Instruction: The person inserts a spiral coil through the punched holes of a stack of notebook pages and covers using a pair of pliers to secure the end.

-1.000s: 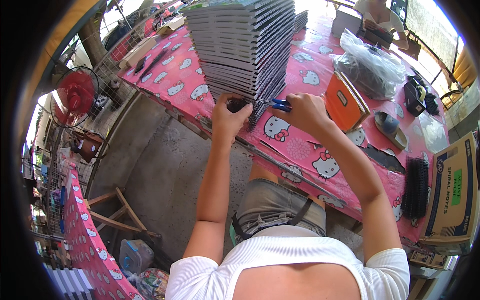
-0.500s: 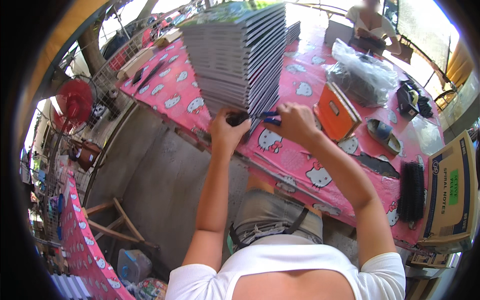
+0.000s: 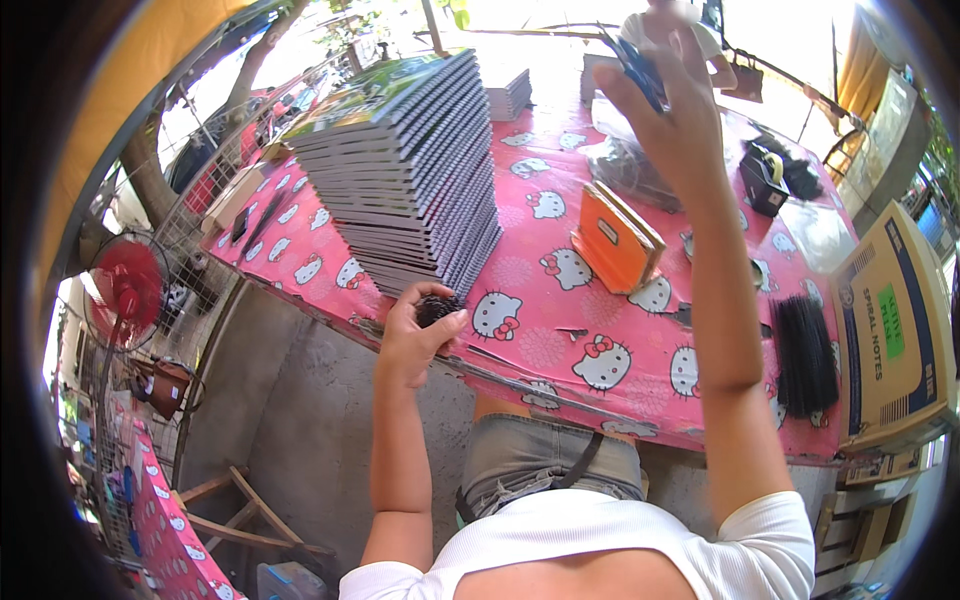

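Observation:
A tall stack of spiral-bound notebooks (image 3: 410, 190) stands on the table, its bound edges facing right. At its near bottom corner my left hand (image 3: 408, 340) is closed round a small bunch of black spiral coils (image 3: 433, 310), resting by the table edge. My right hand (image 3: 680, 115) is raised high over the far right of the table, slightly smeared by motion. Blue-handled pliers (image 3: 640, 72) are in its grip, jaws pointing up and left.
A pink patterned cloth covers the table (image 3: 530, 340). To the right are an orange upright block (image 3: 612, 245), a plastic bag (image 3: 630, 170), a tape dispenser (image 3: 764, 182), a bundle of black coils (image 3: 803, 358) and a cardboard box (image 3: 895, 335). Another person (image 3: 635, 35) is across the table.
My right hand has lifted the pliers away from the stack's bottom corner, up and to the right. My left hand stays by that corner with the coils. The whole view has shifted.

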### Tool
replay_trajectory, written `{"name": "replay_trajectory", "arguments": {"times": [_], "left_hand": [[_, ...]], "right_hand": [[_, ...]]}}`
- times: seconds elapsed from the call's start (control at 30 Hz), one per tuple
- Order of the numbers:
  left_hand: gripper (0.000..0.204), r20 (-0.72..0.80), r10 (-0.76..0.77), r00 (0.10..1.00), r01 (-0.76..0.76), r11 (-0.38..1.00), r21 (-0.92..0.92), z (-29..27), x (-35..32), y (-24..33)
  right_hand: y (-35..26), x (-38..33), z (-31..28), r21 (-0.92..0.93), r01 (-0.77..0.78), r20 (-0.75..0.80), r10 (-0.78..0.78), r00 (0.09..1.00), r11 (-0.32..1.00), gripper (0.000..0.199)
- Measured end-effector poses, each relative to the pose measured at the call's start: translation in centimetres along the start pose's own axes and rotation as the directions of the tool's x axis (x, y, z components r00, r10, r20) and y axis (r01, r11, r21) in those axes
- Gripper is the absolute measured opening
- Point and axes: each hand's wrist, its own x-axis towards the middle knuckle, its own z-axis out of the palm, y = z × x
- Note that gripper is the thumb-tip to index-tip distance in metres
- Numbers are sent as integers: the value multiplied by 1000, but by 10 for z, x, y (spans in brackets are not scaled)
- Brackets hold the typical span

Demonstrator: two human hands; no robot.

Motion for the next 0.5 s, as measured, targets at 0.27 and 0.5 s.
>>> {"name": "replay_trajectory", "arguments": {"times": [0.27,0.5], "left_hand": [[35,313,6,950,67,974,-219,56,20,10],[27,331,0,943,138,909,-393,122,95,21]], "right_hand": [[-10,-152,26,151,-987,959,234,159,49,61],[-7,-261,46,-79,-683,995,-19,-95,-726,66]]}}
